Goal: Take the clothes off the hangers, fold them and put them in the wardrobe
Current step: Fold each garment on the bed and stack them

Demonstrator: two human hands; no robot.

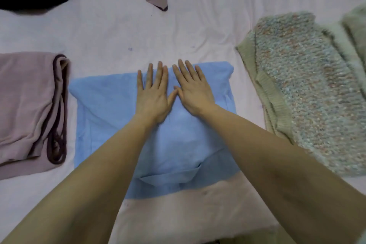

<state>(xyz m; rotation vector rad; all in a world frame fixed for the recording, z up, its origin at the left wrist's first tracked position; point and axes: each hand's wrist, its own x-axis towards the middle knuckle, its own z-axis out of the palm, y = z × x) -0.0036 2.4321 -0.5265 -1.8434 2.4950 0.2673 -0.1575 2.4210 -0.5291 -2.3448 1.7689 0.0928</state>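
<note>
Head view: left hand (153, 93) and right hand (193, 91), fingers straight and grasping nothing, press flat side by side on the blue garment (111, 109), which lies mid-bed (118, 41) toward the near edge. Recommended: sweep palms outward evenly, flattening creases before the next fold.
</note>
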